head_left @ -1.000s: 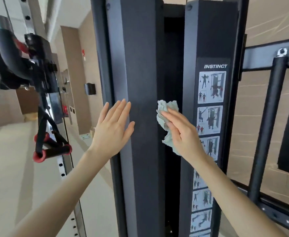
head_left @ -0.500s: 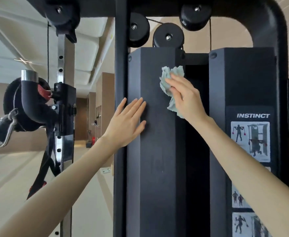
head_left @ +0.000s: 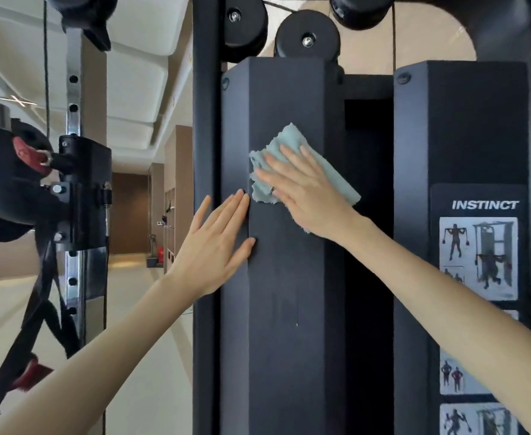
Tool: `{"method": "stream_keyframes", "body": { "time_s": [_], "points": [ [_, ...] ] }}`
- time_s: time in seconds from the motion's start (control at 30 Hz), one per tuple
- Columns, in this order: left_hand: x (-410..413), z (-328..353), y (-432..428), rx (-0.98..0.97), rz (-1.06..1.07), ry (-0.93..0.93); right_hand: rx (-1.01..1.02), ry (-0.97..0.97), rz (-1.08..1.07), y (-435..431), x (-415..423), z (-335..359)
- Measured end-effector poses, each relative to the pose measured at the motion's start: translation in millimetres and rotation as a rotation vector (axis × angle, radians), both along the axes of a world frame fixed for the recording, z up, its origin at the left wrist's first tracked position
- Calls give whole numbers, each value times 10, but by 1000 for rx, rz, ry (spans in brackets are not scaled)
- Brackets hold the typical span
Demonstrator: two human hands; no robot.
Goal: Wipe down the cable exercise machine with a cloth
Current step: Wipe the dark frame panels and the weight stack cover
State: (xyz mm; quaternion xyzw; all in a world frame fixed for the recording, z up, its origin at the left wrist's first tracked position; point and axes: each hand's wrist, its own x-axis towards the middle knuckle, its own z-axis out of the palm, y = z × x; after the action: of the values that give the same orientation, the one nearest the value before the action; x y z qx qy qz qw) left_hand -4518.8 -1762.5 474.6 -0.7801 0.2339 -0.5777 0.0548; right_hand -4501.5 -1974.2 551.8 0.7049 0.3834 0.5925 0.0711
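The black cable machine fills the view, with its left weight-stack shroud straight ahead. A pale green cloth lies flat against the upper front of that shroud. My right hand presses the cloth to the panel with straight, spread fingers. Just below and to the left, my left hand rests flat on the shroud's left edge, fingers straight and holding nothing. Its fingertips nearly reach the cloth.
Black pulleys sit above the shroud. The right shroud carries an INSTINCT exercise chart. A dark gap separates the two shrouds. At left, an adjustable pulley carriage rides a perforated steel upright, with black straps and red handles hanging below.
My right hand has opened out flat and slid the cloth down and left from the shroud's top right edge onto its front face. The left hand stays flat on the left edge.
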Motion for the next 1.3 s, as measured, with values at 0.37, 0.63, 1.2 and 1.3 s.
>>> {"method": "stream_keyframes", "body": {
  "time_s": [0.37,0.63,1.2,1.3],
  "points": [
    [-18,-208,71,19,-41,42,143,31,-148,79,-105,551],
    [12,-516,114,21,-73,108,47,-43,-67,-23,-30,-577],
    [-85,-900,45,-34,-115,218,129,-28,-85,80,-29,-760],
    [-120,-1074,66,-18,-123,255,108,10,-35,58,-42,-1488]
  ]
}}
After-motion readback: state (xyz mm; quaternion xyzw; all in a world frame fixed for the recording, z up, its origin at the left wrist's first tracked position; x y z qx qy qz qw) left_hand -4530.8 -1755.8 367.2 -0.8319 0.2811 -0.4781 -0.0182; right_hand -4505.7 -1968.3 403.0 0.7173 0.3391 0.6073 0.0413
